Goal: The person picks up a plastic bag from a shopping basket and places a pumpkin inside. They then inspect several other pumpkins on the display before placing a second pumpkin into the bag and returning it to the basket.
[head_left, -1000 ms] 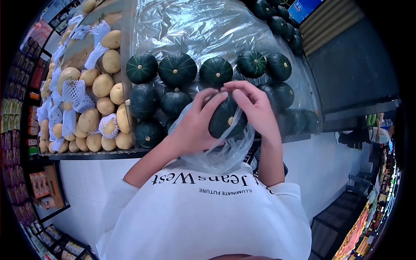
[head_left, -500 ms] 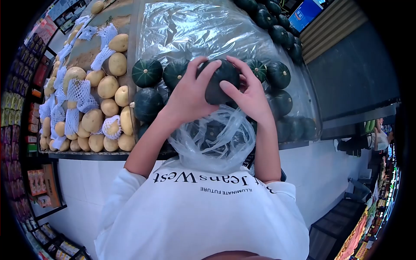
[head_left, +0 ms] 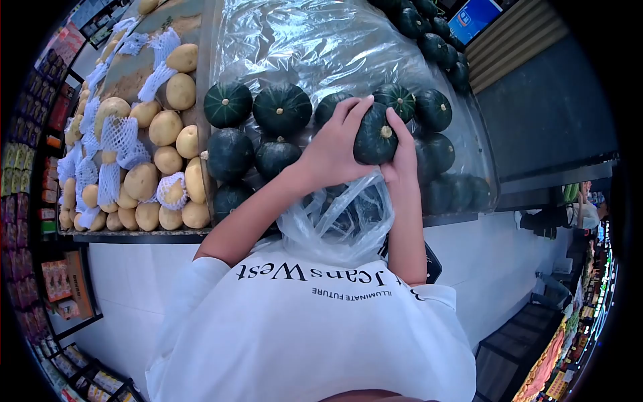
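Observation:
A dark green kabocha squash (head_left: pixel 372 142) is held between both hands above the display, its pale stem facing up and to the right. My left hand (head_left: pixel 335 144) wraps its left side, fingers over the top edge. Along the right side of the squash, my right hand (head_left: pixel 404 149) presses with its fingers; part of that hand is hidden behind the squash. Just below the hands hangs a clear plastic bag (head_left: pixel 301 231), close to my shirt, and dark shapes show through it. More kabocha squashes (head_left: pixel 282 109) sit in rows around my hands.
Yellowish melons (head_left: pixel 165 127), some in white foam nets (head_left: pixel 122 139), fill the left of the stand. Clear plastic sheeting (head_left: pixel 288 40) covers the display behind the squashes. Further squashes (head_left: pixel 434 48) line the back right, near a blue screen (head_left: pixel 473 20). A person (head_left: pixel 589 214) is at the far right.
Both hands have shifted right with the squash and turned it, so its stem now shows. More squashes behind the left hand have come into view.

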Demonstrator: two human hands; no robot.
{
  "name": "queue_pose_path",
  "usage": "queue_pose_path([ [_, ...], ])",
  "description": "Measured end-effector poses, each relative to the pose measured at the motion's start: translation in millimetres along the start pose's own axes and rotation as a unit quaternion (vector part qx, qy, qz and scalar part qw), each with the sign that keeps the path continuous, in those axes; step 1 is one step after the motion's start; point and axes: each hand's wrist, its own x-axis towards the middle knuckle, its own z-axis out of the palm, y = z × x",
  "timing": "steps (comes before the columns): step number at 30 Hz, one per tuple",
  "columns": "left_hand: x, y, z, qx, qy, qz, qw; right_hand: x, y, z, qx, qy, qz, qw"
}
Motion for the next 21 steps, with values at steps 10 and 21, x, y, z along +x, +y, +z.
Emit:
queue_pose_path([
  [10, -25.1, 20.4, 22.6, -0.011, -0.054, -0.055, 0.997, -31.6, 4.7, -18.4, 0.112, 0.039, 0.066, 0.991],
  [21, -23.1, 13.7, 26.6, 0.016, 0.014, -0.018, 1.0, -27.4, 2.1, -11.7, 0.101, -0.002, 0.059, 0.993],
])
